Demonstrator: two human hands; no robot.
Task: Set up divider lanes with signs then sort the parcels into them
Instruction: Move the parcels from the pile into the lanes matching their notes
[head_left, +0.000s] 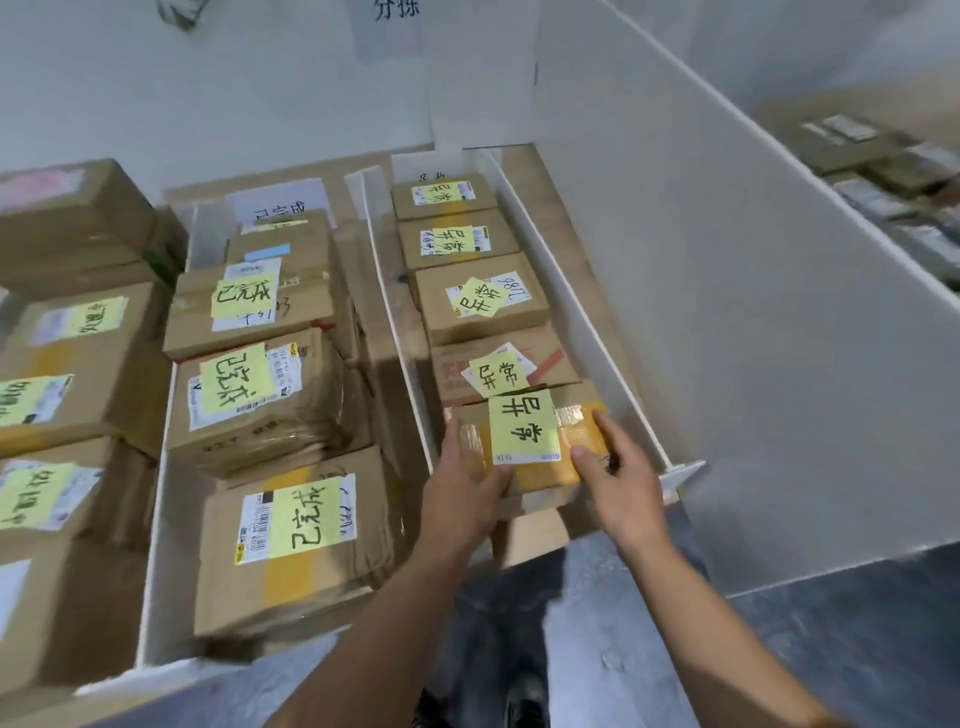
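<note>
Both hands are on one small brown parcel (543, 475) at the near end of a thin lane. The left hand (462, 488) grips the parcel's left side, with the thumb up along the edge and the fingers curled round the near corner. The right hand (618, 483) grips the right side, with the thumb on top and one finger lying along the far edge. A yellow note (523, 426) with black writing is stuck on top of the parcel. The lane sits between a low white divider (395, 312) on the left and another white divider (571, 312) on the right. Four more parcels (480, 306) with yellow notes lie in a row behind it, and the nearest one touches it. The lane to the left holds bigger boxes (254, 312), each with its own yellow note. A tall white board (727, 312) stands on the right. All of this rests on a light wooden bench (535, 543).
</note>
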